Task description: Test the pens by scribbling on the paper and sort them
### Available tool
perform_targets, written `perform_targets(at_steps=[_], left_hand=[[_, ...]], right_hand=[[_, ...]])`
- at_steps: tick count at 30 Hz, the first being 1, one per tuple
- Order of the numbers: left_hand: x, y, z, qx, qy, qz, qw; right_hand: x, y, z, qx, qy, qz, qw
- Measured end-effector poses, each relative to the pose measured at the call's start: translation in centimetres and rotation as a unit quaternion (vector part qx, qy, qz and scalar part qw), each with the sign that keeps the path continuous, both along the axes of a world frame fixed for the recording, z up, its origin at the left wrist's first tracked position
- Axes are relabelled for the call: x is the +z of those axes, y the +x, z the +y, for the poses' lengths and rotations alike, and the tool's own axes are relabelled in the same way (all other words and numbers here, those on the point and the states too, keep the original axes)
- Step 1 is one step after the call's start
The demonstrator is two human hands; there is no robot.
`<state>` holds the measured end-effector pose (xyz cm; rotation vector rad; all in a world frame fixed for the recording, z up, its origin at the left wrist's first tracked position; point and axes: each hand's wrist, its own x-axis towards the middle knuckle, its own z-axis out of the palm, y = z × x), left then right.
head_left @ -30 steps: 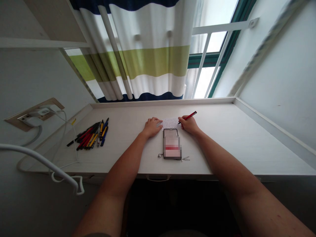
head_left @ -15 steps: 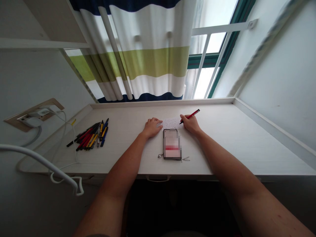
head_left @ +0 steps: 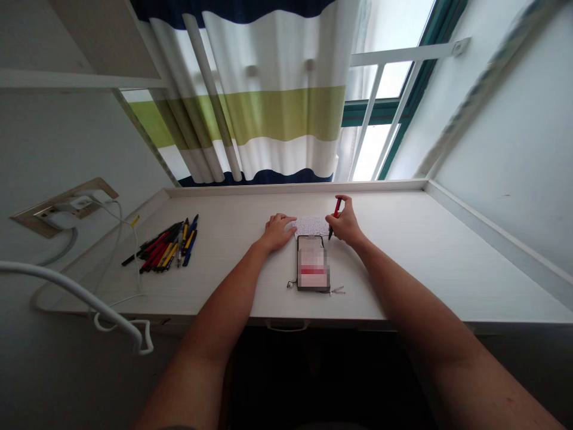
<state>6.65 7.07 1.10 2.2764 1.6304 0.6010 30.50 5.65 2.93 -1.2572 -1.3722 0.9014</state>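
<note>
The left hand (head_left: 280, 233) lies half open on the counter (head_left: 403, 239), and its fingers touch the left end of a small printed paper (head_left: 311, 226). It holds nothing, only presses. The right hand (head_left: 345, 222) is closed around a red pen (head_left: 335, 212), upright, with the tip near the paper's right end. The paper lies just above a dark flat device (head_left: 313, 263) with a blurred front. Writing seems in hand; for another mark, the tip needs to come onto the paper. Loose pens (head_left: 165, 245) lie at the left of the counter.
</note>
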Motion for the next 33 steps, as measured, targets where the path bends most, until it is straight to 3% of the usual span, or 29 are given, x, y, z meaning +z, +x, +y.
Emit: perform_targets(at_steps=[4,8,13,16,19,22,25,29,33], left_hand=[[2.0,2.2,-1.5,-0.076,0.065,-0.123,0.987],[4.9,5.6,-3.0,-0.173,0.025,-0.169,0.970],[6.9,10.5,-2.6,-0.228,0.073,-0.116,0.964],[6.6,15.6,-2.1,-0.316,0.124,-0.011,0.941],[5.6,22.3,-2.2,-0.411,0.152,0.099,0.893],[4.6,28.7,-2.5,-0.474,0.165,0.158,0.850],[3.7,33.2,-2.5,-0.497,0.185,0.184,0.827],[2.8,35.4,-2.2,-0.497,0.177,0.195,0.827],[2.7,34.0,-2.1,-0.458,0.139,0.140,0.867]], right_hand=[[0.4,-0.3,-0.1,-0.015,0.043,0.042,0.998],[2.1,0.7,-1.5,-0.027,0.110,0.102,0.988],[3.0,7.4,-6.3,-0.092,0.174,0.066,0.978],[1.4,13.4,-10.6,-0.126,0.131,-0.034,0.983],[-0.9,18.3,-14.6,-0.196,0.101,-0.143,0.965],[-2.7,21.3,-17.1,-0.277,0.078,-0.210,0.934],[-3.7,22.6,-17.9,-0.335,0.050,-0.242,0.909],[-4.4,23.2,-17.5,-0.349,0.042,-0.259,0.900],[-4.0,22.7,-17.1,-0.368,0.028,-0.291,0.883]])
